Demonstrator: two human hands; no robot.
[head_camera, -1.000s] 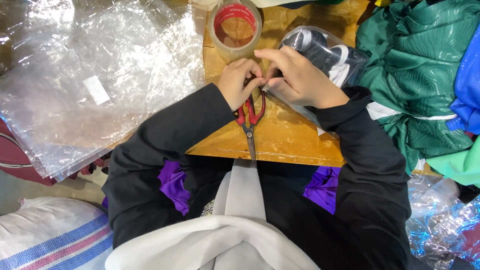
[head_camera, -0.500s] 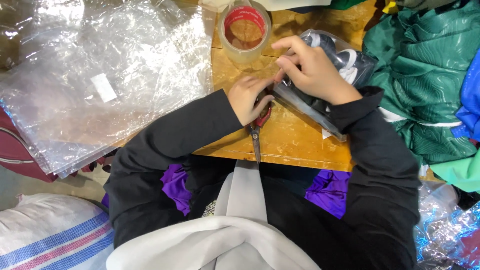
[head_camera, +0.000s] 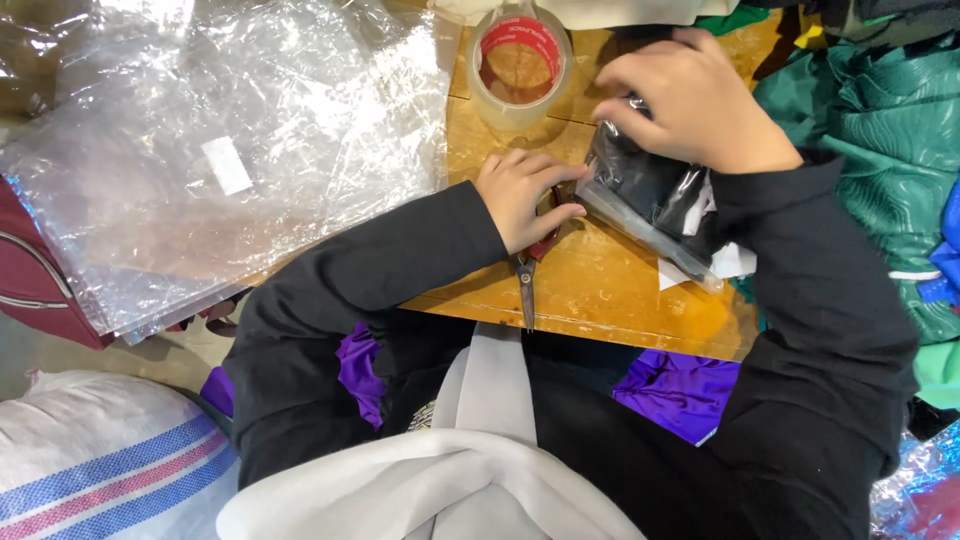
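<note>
My left hand (head_camera: 522, 193) rests on the red handles of a pair of scissors (head_camera: 527, 282), whose blades point toward me across the wooden table (head_camera: 600, 290). My right hand (head_camera: 695, 105) presses down on a clear plastic bag holding dark folded clothing (head_camera: 645, 195), fingers curled over its upper edge. The bag lies just right of my left hand, touching its fingertips. A roll of clear tape with a red core (head_camera: 518, 62) stands just beyond both hands.
A stack of clear plastic bags (head_camera: 200, 150) covers the left side. Green and blue garments (head_camera: 870, 130) are piled at the right. A striped woven sack (head_camera: 100, 470) lies at lower left. Purple fabric (head_camera: 680, 390) sits in my lap.
My right hand has moved away from the left, up and right onto the packed bag. My left hand stays on the scissors. The view has shifted closer.
</note>
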